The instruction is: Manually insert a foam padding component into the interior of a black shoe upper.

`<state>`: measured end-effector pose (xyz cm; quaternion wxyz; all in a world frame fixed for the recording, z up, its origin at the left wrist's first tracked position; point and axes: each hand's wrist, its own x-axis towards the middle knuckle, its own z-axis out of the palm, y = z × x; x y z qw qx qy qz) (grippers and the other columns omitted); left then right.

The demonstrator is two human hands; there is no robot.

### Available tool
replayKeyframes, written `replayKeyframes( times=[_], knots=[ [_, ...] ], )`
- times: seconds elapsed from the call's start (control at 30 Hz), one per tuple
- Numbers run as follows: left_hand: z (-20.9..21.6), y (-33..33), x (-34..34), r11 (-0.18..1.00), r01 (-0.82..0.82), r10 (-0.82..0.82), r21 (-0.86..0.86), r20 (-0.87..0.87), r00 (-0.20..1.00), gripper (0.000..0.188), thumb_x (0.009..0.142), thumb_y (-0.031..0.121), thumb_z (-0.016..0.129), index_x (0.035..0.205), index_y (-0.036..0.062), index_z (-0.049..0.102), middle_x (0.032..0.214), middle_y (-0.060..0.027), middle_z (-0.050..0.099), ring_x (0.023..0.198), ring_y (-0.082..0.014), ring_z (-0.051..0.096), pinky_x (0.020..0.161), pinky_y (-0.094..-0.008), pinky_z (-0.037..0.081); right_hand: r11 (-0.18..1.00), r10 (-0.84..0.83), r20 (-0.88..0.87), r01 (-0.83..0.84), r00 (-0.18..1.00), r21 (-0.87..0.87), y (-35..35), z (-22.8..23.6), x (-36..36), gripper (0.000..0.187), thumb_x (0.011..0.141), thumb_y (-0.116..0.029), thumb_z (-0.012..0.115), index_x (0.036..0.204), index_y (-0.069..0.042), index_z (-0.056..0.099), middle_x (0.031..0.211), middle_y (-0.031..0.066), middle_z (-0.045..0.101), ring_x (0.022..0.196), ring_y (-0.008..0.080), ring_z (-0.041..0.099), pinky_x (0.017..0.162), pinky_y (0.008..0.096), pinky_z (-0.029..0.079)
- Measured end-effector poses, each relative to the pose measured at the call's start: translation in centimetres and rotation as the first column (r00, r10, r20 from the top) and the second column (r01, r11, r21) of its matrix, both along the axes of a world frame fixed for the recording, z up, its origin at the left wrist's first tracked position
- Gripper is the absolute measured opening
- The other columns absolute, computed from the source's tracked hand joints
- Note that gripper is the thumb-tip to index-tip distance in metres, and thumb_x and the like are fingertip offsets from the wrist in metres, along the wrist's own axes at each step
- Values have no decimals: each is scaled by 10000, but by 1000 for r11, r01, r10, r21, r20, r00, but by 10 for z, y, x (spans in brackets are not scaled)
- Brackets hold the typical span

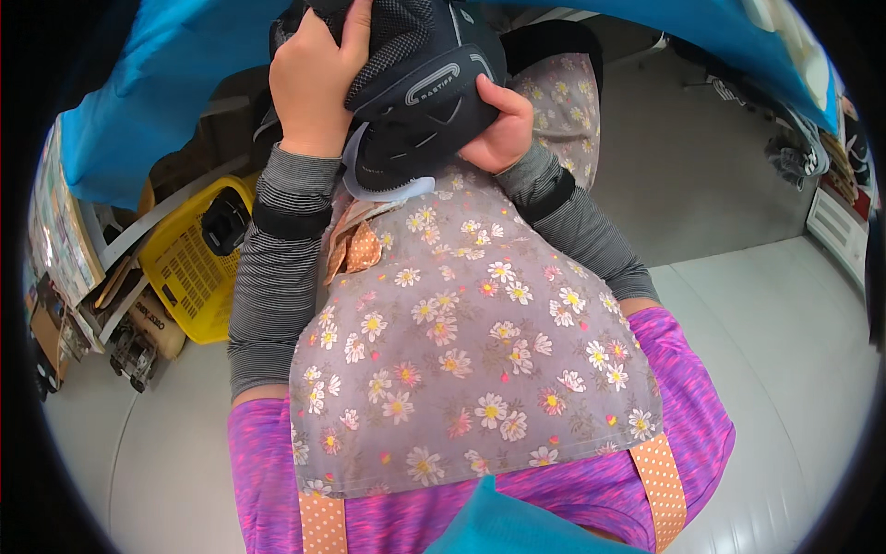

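Near the top of the head view I hold a black sewn piece of mesh and smooth fabric with grey trim. Its exact kind cannot be made out. A pale, light-blue edge shows along its lower end. My left hand grips its left side, fingers curled and thumb pointing up; the fingertips are partly hidden. At the right side, my right hand pinches it with the thumb on the front, the other fingers hidden behind. The piece is tilted above my lap, over a floral apron.
A yellow plastic basket stands at the left with a black thing inside. Blue cloth covers the surface ahead and hangs down at the left. A white storage box is at the far right.
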<state>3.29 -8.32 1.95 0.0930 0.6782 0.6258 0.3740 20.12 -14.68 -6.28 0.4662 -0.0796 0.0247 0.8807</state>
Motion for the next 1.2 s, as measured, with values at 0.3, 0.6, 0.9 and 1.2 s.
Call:
replayKeyframes(
  times=[0.3, 0.6, 0.9, 1.2],
  knots=[
    [-51, 11, -27, 961, 221, -277, -169, -505, 818, 207, 850, 138, 546, 1013, 19, 591, 729, -204, 560, 640, -371, 573, 544, -426, 465, 996, 27, 38, -23, 999, -88, 6, -14, -7, 441, 916, -239, 443, 1260, 37, 436, 1262, 175, 514, 1174, 303, 495, 1044, 435, 344],
    [-56, 6, -22, 932, 319, -356, -169, -581, 732, 302, 826, 67, 526, 1128, 58, 534, 783, -177, 543, 682, -326, 592, 573, -416, 489, 993, 21, 58, -14, 998, -119, 3, -15, -8, 472, 916, -260, 441, 1299, 13, 403, 1299, 173, 485, 1200, 316, 468, 1058, 454, 318],
    [-29, 3, -10, 994, -48, 23, -96, -239, 971, 241, 871, 254, 571, 856, 18, 618, 654, -218, 578, 582, -379, 574, 517, -448, 462, 997, -6, 76, 12, 997, -76, -1, 0, -5, 454, 921, -224, 442, 1300, 23, 400, 1305, 171, 476, 1212, 315, 456, 1061, 448, 315],
    [-16, 5, -13, 999, -27, 24, -17, -141, 990, 333, 867, 329, 585, 792, 5, 619, 656, -216, 595, 616, -396, 586, 516, -441, 459, 999, 46, 173, -50, 984, 17, 5, 3, -1, 470, 935, -246, 408, 1311, 34, 377, 1319, 191, 458, 1226, 327, 443, 1060, 467, 317]
  ],
)
